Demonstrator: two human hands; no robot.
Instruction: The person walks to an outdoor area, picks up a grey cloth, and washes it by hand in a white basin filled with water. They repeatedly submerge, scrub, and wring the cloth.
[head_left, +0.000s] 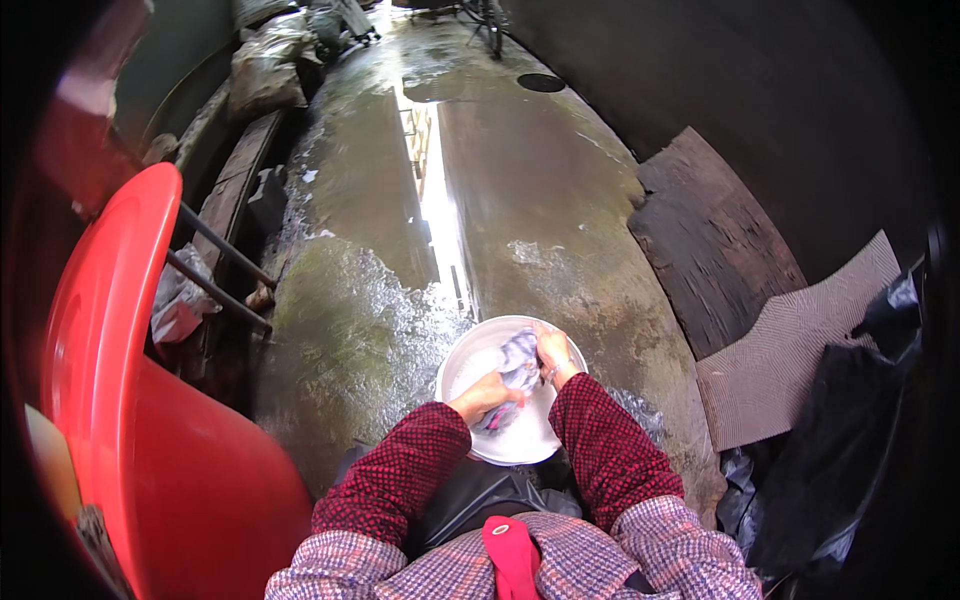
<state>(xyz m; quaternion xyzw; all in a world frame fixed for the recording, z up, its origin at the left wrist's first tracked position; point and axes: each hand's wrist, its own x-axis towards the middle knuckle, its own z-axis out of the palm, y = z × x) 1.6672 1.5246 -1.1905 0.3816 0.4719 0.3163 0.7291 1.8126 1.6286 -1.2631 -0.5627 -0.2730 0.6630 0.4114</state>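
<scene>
A round white basin (455, 367) stands before me on the wet floor, with whitish suds or cloudy water inside. Over it I hold a grey-and-white striped cloth (519, 360), partly bunched. My left hand (484, 395) grips its lower part, where some pink and dark patches show. My right hand (555, 350), with a bracelet at the wrist, holds the cloth's upper right edge near the basin's rim. Fingers and folds hide part of the fabric, and its exact kind cannot be told.
A large red plastic tub (202, 435) stands close on my left. Wooden planks (240, 169) and filled sacks (266, 75) line the left side. Along the right wall lean a dark board (712, 240), a ridged sheet (780, 367) and black plastic (817, 465). The concrete floor (540, 195) is wet.
</scene>
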